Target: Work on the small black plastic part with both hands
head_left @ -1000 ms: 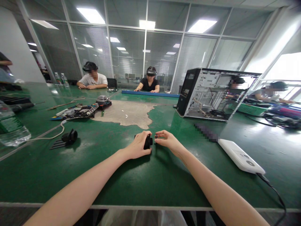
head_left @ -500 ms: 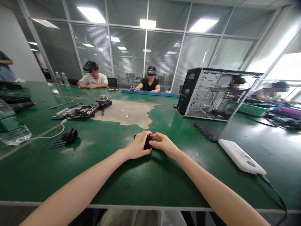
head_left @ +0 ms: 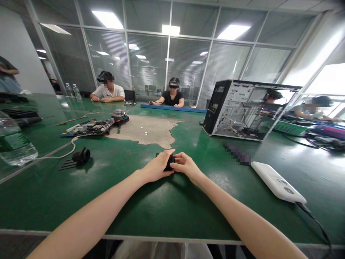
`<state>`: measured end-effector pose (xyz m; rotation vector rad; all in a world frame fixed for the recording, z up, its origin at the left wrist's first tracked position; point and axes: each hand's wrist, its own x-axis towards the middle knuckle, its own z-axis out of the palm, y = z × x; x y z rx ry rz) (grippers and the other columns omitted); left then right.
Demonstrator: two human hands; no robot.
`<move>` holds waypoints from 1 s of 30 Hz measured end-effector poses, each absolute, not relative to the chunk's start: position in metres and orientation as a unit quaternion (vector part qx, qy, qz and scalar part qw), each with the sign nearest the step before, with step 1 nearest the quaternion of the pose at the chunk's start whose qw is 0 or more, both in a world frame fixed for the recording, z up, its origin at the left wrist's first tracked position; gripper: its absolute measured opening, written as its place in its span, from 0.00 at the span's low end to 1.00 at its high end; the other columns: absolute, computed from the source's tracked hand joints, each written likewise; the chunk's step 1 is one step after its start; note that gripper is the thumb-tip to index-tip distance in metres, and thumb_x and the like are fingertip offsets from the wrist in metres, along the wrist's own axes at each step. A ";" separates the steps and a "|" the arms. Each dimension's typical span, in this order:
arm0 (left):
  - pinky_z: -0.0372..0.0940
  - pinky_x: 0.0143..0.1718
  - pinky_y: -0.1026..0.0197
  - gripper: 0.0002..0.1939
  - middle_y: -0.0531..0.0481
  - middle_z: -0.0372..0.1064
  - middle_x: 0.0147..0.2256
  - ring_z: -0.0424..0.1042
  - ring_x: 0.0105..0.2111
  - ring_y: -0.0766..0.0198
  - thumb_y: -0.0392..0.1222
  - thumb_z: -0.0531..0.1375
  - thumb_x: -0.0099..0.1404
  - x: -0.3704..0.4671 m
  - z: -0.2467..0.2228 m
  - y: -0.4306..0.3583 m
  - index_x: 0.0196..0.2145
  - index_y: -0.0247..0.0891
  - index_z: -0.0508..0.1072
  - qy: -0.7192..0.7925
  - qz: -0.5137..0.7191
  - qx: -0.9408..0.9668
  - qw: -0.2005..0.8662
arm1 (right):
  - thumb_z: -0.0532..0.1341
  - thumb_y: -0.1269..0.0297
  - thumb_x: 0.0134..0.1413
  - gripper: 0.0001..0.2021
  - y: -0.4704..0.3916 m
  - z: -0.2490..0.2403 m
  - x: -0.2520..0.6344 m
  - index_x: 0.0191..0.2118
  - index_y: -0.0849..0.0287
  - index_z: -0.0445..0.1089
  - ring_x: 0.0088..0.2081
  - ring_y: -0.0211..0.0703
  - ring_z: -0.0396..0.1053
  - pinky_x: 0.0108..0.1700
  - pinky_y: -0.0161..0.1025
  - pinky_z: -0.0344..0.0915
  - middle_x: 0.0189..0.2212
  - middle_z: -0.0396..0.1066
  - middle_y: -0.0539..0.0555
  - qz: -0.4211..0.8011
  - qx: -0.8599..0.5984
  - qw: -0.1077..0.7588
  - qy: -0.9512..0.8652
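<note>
A small black object point(head_left: 169, 165), boxy and mostly covered by fingers, is between my two hands just above or on the green table point(head_left: 129, 216); its kind I cannot make out. My left hand point(head_left: 157, 166) is closed around it from the left, the palm hiding much of it. From the right, my right hand point(head_left: 185, 165) pinches its end between thumb and fingers. Off to the left lies a black part with a round collar and long thin prongs point(head_left: 78, 157), touched by neither hand.
An open computer case point(head_left: 212, 108) stands at right, beyond a white power strip point(head_left: 277, 181) with a black cord. Circuit boards point(head_left: 90, 127) lie at back left, near a clear water bottle point(head_left: 14, 144). Two people sit across the table behind a blue bar point(head_left: 172, 108).
The whole view has shifted slightly. Both hands stay around the black object, with only a small change in the finger positions.
</note>
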<state>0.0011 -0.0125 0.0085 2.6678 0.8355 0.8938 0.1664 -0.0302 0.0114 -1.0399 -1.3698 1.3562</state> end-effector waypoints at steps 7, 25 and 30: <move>0.55 0.52 0.48 0.40 0.43 0.54 0.54 0.58 0.52 0.52 0.40 0.65 0.48 -0.002 0.008 -0.009 0.55 0.43 0.49 0.300 0.339 0.874 0.177 | 0.67 0.61 0.34 0.19 -0.026 0.007 0.174 0.33 0.57 0.60 0.33 0.38 0.69 0.38 0.40 0.65 0.32 0.69 0.49 0.544 -0.388 0.458 -0.587; 0.60 0.47 0.54 0.31 0.48 0.60 0.49 0.64 0.46 0.56 0.38 0.62 0.49 0.000 0.013 -0.017 0.50 0.43 0.56 0.317 0.343 0.880 0.090 | 0.63 0.59 0.42 0.14 -0.025 0.007 0.176 0.35 0.57 0.61 0.28 0.35 0.65 0.34 0.38 0.64 0.30 0.63 0.48 0.461 -0.426 0.443 -0.640; 0.60 0.46 0.56 0.31 0.49 0.61 0.47 0.64 0.45 0.57 0.39 0.62 0.48 0.000 0.014 -0.015 0.49 0.42 0.56 0.313 0.337 0.884 0.086 | 0.63 0.63 0.42 0.12 -0.022 0.005 0.178 0.34 0.58 0.61 0.34 0.37 0.66 0.40 0.39 0.63 0.33 0.64 0.49 0.421 -0.403 0.454 -0.674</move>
